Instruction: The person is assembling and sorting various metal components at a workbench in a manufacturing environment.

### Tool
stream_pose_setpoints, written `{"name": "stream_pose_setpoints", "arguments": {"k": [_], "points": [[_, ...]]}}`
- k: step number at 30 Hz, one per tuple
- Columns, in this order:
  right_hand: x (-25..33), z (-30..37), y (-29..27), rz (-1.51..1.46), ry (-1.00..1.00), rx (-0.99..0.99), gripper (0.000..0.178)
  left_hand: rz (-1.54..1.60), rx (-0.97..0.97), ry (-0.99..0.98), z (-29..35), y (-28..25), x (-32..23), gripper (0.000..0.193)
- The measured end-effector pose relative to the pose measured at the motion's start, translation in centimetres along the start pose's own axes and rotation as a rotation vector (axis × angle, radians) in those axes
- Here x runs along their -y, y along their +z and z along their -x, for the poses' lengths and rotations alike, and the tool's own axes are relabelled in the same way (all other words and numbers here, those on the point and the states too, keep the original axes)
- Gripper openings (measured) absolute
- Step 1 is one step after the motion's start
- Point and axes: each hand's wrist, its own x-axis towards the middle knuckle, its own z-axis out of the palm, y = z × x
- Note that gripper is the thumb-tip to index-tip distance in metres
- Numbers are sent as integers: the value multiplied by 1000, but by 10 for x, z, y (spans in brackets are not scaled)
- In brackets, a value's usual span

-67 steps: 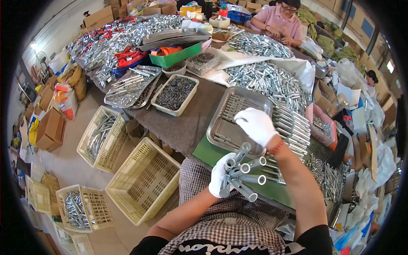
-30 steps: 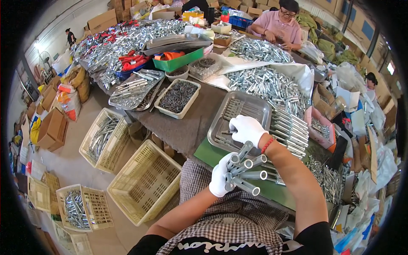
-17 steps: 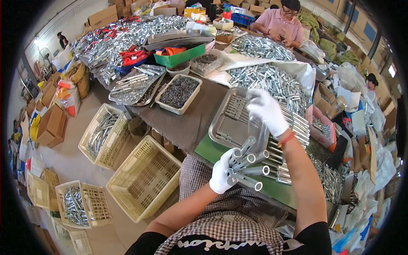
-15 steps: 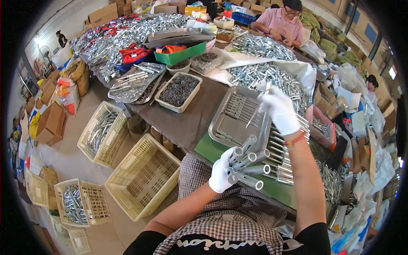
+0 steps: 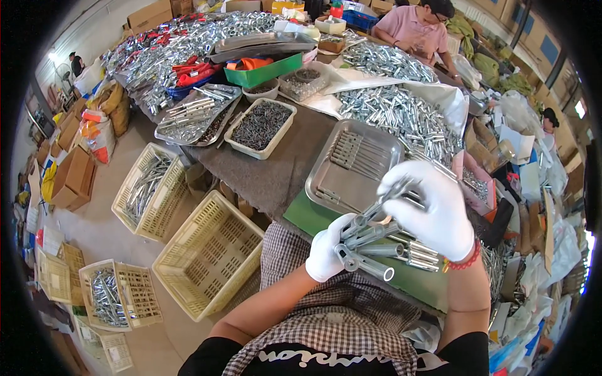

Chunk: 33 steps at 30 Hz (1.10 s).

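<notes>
My left hand [image 5: 327, 249], white-gloved, is closed around a bundle of several shiny metal tubes [image 5: 379, 250], their open ends fanned to the right. Just above them, my right hand [image 5: 433, 203], also gloved and slightly blurred, pinches a metal rod [image 5: 399, 187] whose lower end comes close to the upper tubes. Whether it enters a tube I cannot tell. Beyond the hands, a steel tray [image 5: 318, 183] holds a row of thin rods with flat, holed heads [image 5: 348, 152]. More metal tubes [image 5: 421, 255] lie side by side on the green mat [image 5: 302, 216], partly behind my right hand.
Piles of metal tubes [image 5: 395, 116] cover the table's far side. A cream tub of dark screws [image 5: 260, 128] stands left of the tray. Yellow crates [image 5: 210, 254] sit on the floor at left. A pink box [image 5: 480, 188] is at right; a co-worker [image 5: 414, 31] sits opposite.
My right hand has come down and nearer, from over the tray's right side to just above the tubes. The left hand keeps its hold on the bundle.
</notes>
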Motion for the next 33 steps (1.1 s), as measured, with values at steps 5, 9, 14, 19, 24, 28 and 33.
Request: {"name": "stream_pose_setpoints", "arguments": {"k": [5,9,14,19,24,28,33], "points": [[-2,-2,13,216,-188,73,24,-71,33,107,1,1,27,77],[1,-3,12,273,-228,52,23,-49,20,93,0,3,26,76],[2,-4,10,218,-171,86,23,-53,25,138,-2,1,13,76],[4,-4,11,278,-251,96,24,-79,6,147,-2,0,9,78],[2,-5,12,223,-239,167,28,-142,-10,167,-1,-4,-12,82],[-8,-9,13,172,-316,193,32,-136,-8,226,-5,-7,-27,83],[-54,-32,15,19,169,-59,19,-84,37,164,-1,-11,-31,68]]}}
